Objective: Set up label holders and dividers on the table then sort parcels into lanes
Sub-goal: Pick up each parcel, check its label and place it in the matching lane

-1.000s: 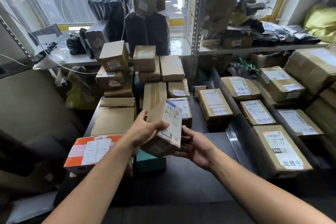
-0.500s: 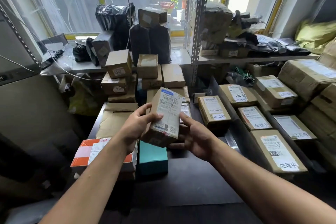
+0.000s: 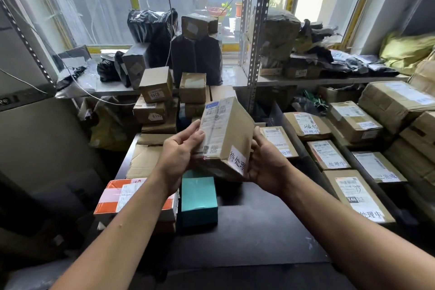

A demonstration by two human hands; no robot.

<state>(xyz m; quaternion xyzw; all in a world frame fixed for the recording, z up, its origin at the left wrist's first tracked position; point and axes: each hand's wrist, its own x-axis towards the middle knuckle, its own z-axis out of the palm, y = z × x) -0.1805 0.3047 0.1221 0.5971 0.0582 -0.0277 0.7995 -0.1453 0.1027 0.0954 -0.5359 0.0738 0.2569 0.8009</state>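
I hold a brown cardboard parcel (image 3: 229,139) tilted in the air above the dark table (image 3: 247,231). It carries a shipping label on its left face and a white handwritten slip at its lower right. My left hand (image 3: 179,150) grips its left side, fingers on the label. My right hand (image 3: 266,162) cups its right edge and underside. To the right, labelled parcels (image 3: 327,154) lie in rows separated by dark dividers (image 3: 303,148).
A teal box (image 3: 199,198) and an orange-and-white parcel (image 3: 131,198) lie at the table's left. Stacked cardboard boxes (image 3: 156,99) stand behind. Metal shelving (image 3: 257,37) holds black bags and more parcels. Large cartons (image 3: 395,101) pile up at far right.
Both hands have lifted the parcel higher and turned it, so its plain face with the white handwritten slip now shows. The camera has tilted up.
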